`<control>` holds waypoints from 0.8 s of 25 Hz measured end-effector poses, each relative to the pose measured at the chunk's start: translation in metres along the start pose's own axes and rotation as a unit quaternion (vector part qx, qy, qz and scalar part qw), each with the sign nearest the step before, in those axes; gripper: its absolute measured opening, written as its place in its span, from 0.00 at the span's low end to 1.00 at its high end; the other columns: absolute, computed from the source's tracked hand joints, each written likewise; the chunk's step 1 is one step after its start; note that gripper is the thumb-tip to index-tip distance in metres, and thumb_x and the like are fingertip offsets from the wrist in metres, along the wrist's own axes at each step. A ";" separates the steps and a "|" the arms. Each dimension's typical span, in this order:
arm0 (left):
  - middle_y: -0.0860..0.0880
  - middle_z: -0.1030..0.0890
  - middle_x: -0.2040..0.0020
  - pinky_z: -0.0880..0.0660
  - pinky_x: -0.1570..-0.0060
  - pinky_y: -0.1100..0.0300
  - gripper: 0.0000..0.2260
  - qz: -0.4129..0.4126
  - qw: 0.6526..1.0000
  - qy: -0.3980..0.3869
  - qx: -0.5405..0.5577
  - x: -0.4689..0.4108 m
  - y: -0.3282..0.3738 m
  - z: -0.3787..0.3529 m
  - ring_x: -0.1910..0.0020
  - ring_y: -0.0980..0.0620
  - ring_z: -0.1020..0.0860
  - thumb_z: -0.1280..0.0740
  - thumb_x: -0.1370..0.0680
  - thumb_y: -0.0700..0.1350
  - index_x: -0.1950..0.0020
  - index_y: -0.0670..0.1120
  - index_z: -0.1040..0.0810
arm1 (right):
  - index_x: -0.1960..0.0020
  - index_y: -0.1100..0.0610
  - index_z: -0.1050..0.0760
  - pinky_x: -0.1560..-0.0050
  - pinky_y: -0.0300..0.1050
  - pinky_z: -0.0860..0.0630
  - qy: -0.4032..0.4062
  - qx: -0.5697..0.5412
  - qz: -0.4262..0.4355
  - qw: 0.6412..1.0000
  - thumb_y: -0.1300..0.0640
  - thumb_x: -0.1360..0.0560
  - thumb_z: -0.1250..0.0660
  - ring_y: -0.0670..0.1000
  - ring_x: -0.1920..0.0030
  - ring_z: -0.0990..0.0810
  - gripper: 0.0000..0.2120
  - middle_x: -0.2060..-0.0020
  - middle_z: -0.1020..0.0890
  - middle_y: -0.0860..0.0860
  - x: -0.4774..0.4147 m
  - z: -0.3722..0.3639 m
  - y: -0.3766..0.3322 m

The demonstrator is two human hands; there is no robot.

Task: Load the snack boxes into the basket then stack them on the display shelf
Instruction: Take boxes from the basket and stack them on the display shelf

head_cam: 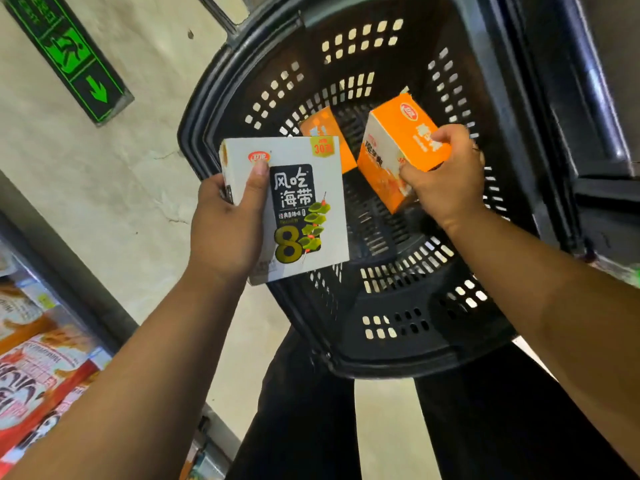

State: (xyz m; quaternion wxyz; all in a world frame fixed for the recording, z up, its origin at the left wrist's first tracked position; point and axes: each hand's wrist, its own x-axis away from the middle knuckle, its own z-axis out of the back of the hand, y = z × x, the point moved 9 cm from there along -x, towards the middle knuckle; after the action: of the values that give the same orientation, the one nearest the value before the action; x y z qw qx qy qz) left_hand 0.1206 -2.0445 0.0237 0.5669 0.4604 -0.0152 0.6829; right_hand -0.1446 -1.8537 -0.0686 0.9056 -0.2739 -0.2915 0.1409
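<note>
A black plastic basket (408, 358) with slotted walls stands on the floor in front of my legs. My left hand (225, 226) grips a white snack box (304, 209) with black and green print, held over the basket's left rim. My right hand (446, 181) grips an orange and white snack box (394, 140), tilted inside the basket above its bottom. Another orange snack box (329, 133) lies on the basket's bottom, partly hidden behind the white box.
A display shelf (41, 358) with red, orange and white snack packs runs along the lower left. A green exit sign (69, 53) is on the pale floor at the upper left. A dark cabinet (595, 98) stands to the right of the basket.
</note>
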 end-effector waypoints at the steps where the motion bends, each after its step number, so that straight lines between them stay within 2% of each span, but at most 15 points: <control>1: 0.57 0.18 0.50 0.22 0.46 0.55 0.29 -0.001 1.000 -0.004 -0.010 0.006 0.003 0.002 0.49 0.56 0.19 0.37 0.27 0.70 0.38 0.50 0.25 | 0.43 0.47 0.31 0.44 0.50 0.25 0.003 -0.025 -0.011 1.000 0.46 0.36 0.26 0.54 0.41 0.26 0.25 0.44 0.23 0.49 0.011 0.018 -0.007; 3: 0.61 0.23 0.54 0.24 0.48 0.56 0.27 -0.007 0.999 -0.013 -0.034 0.024 0.017 0.012 0.49 0.54 0.21 0.36 0.25 0.68 0.36 0.50 0.27 | 0.45 0.45 0.32 0.48 0.44 0.24 0.009 -0.083 -0.026 0.996 0.49 0.35 0.25 0.46 0.49 0.22 0.23 0.51 0.22 0.43 0.035 0.057 -0.031; 5: 0.61 0.26 0.55 0.28 0.50 0.59 0.26 -0.027 0.998 -0.026 -0.051 0.048 0.040 0.029 0.50 0.54 0.23 0.36 0.24 0.65 0.34 0.50 0.29 | 0.45 0.47 0.30 0.54 0.36 0.25 -0.006 -0.123 -0.021 0.992 0.54 0.33 0.24 0.37 0.55 0.23 0.22 0.54 0.23 0.39 0.060 0.093 -0.059; 8: 0.57 0.24 0.52 0.30 0.50 0.60 0.24 -0.071 0.995 -0.042 -0.057 0.089 0.086 0.070 0.50 0.54 0.24 0.37 0.23 0.63 0.33 0.50 0.29 | 0.46 0.49 0.28 0.57 0.31 0.26 -0.027 -0.198 -0.002 0.980 0.61 0.33 0.23 0.36 0.58 0.23 0.21 0.53 0.23 0.41 0.108 0.154 -0.109; 13: 0.55 0.18 0.49 0.23 0.51 0.55 0.22 -0.099 0.993 -0.059 0.008 0.161 0.149 0.153 0.51 0.54 0.18 0.39 0.22 0.64 0.35 0.52 0.26 | 0.48 0.52 0.25 0.54 0.44 0.20 -0.057 -0.362 -0.001 0.930 0.62 0.35 0.28 0.50 0.55 0.20 0.17 0.57 0.20 0.49 0.197 0.257 -0.193; 17: 0.56 0.15 0.54 0.22 0.55 0.54 0.17 -0.099 0.987 -0.110 0.057 0.233 0.190 0.192 0.57 0.54 0.16 0.41 0.22 0.66 0.44 0.56 0.23 | 0.43 0.50 0.25 0.52 0.54 0.20 0.005 -0.477 -0.019 0.879 0.58 0.32 0.31 0.55 0.55 0.18 0.17 0.55 0.19 0.53 0.263 0.329 -0.224; 18: 0.56 0.15 0.54 0.22 0.56 0.55 0.18 -0.103 0.986 -0.125 0.052 0.254 0.201 0.197 0.58 0.55 0.17 0.41 0.22 0.66 0.43 0.56 0.23 | 0.41 0.49 0.25 0.53 0.55 0.19 0.019 -0.503 -0.029 0.863 0.57 0.31 0.32 0.55 0.55 0.18 0.18 0.55 0.19 0.53 0.282 0.343 -0.227; 20: 0.54 0.18 0.57 0.24 0.62 0.66 0.19 -0.146 0.977 -0.154 0.018 0.293 0.224 0.201 0.66 0.66 0.21 0.44 0.19 0.63 0.40 0.52 0.24 | 0.38 0.48 0.26 0.54 0.54 0.19 0.036 -0.549 -0.051 0.834 0.55 0.31 0.34 0.53 0.56 0.17 0.21 0.57 0.18 0.52 0.315 0.366 -0.226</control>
State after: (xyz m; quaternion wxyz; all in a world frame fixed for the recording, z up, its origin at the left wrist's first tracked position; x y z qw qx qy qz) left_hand 0.0866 -2.0103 0.4408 0.6431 0.5677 -0.0223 0.5135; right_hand -0.0960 -1.7547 0.4533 0.6225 -0.7154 -0.3016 -0.0989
